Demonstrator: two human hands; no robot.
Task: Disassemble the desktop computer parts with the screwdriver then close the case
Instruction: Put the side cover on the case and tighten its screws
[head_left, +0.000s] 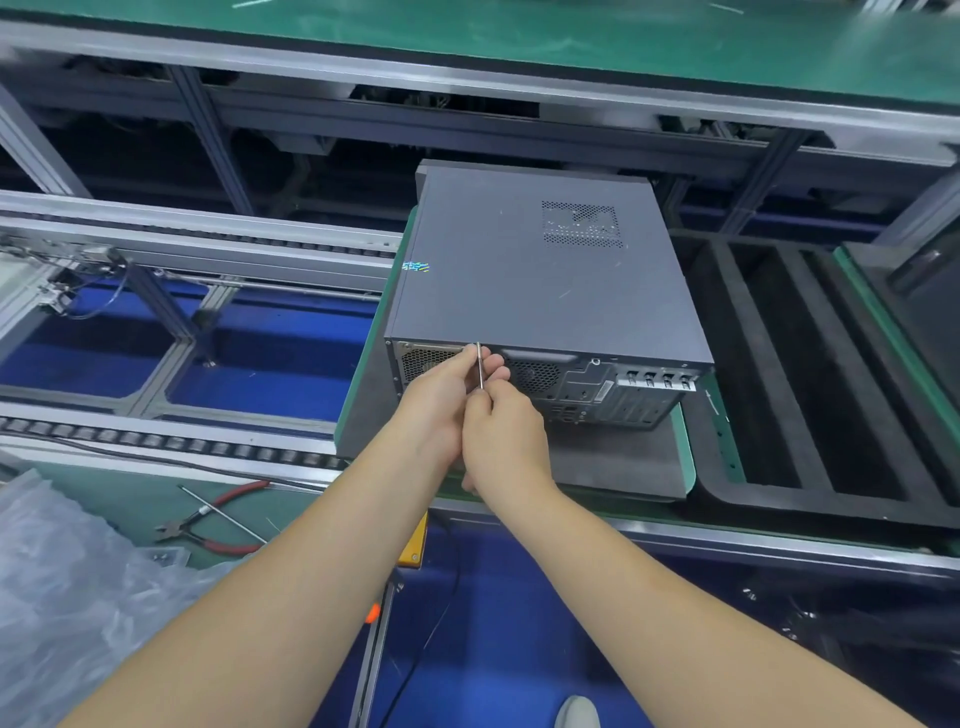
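Steadying the screwdriver (479, 366) with both hands, the person has its thin metal shaft set against the top edge of the rear panel of the computer case (545, 280), near that panel's left corner, where a screw fixing the side cover would sit. The screw itself is too small to make out.

The left hand (441, 400) has its fingertips gathered round the shaft just below the tip, a guiding grip that seems meant to keep the bit from slipping off the screw head. The right hand (501, 431) is clenched round the lower end of the tool, hiding the handle, and looks placed to do the turning.

The case lies on its side with the cover still on, its vented panel facing up and its rear ports turned toward the person, so the back screws can be reached from where they stand. It rests on a dark pad (613, 467) over a green tabletop (685, 447), toward the tabletop's near edge and close to its left edge.

Red-handled pliers (218, 519) lie on the lower bench at the left, well apart, beside clear plastic wrap (62, 571). A black foam tray (810, 374) with long slots sits just right of the tabletop, probably for removed parts.

By this judgement the task is at its opening step.
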